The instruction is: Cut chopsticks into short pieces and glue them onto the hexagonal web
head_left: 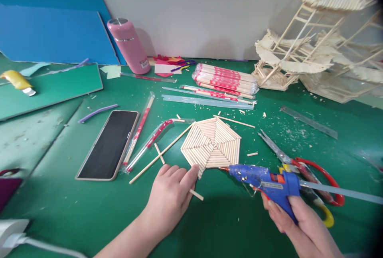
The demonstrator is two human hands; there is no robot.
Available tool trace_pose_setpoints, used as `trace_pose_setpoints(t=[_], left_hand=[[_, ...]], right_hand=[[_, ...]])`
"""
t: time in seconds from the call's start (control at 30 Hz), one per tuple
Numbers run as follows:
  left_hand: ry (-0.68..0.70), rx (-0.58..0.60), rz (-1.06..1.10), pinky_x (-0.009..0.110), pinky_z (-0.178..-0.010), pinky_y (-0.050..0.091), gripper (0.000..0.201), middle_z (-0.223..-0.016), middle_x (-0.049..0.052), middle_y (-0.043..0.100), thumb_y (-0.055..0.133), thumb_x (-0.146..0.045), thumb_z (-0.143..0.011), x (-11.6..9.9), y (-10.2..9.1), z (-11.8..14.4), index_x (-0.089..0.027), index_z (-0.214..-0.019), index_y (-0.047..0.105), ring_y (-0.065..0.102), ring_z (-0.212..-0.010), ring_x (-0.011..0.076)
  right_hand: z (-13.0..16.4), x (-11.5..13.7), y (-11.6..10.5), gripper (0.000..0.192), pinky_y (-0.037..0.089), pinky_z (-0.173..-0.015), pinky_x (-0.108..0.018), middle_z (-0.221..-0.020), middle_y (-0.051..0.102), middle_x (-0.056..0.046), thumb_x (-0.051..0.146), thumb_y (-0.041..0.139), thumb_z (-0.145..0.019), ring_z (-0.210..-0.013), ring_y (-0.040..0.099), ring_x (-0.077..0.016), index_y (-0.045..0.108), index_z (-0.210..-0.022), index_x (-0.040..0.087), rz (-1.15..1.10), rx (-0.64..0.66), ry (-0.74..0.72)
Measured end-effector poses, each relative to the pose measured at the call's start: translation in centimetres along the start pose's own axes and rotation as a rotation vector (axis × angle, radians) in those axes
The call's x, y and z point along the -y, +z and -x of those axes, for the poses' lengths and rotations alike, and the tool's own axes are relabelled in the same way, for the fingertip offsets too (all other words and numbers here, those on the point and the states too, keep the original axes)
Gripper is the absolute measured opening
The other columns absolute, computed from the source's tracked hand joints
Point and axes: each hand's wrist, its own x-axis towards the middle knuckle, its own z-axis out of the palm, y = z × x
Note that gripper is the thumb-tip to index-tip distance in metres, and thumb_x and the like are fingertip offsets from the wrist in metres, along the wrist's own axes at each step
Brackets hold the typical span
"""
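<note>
My right hand (289, 218) grips a blue hot glue gun (266, 180); a long clear glue stick (341, 192) sticks out of its back. The gun's nozzle is at the lower edge of an eight-sided-looking panel (212, 142) made of thin wooden sticks laid in wedges. My left hand (172, 194) is at the panel's lower left, fingers curled and index fingertip on the edge. A short wooden stick (196, 195) pokes out from under that hand by the thumb; its other end is hidden. One long stick (161, 154) crosses a shorter one left of the panel.
Scissors (284, 156) lie right, partly behind the glue gun. A phone (109, 146) and wrapped sticks (139, 132) are left. Behind stand a pink bottle (130, 46), a bundle of sticks (224, 78) and a wooden stick model (311, 46). A yellow cutter (18, 81) rests far left.
</note>
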Motion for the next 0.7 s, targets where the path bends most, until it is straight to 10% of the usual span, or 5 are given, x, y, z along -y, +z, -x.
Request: trace_pose_setpoints(t=[0.7], left_hand=[[0.017,-0.007,-0.024,0.028,-0.053,0.033,0.022,-0.058,0.001,0.053,0.039,-0.017,-0.088,0.1,-0.1,-0.2,-0.013,-0.103,0.054,0.048,-0.052,0.0156]], right_hand=[[0.6,-1.3,-1.1,0.032,0.052,-0.050,-0.021,-0.073,0.066,-0.004,0.049,0.051,-0.078,-0.060,0.061,-0.0165,0.060,-0.094,0.023,-0.073,-0.069,-0.029]])
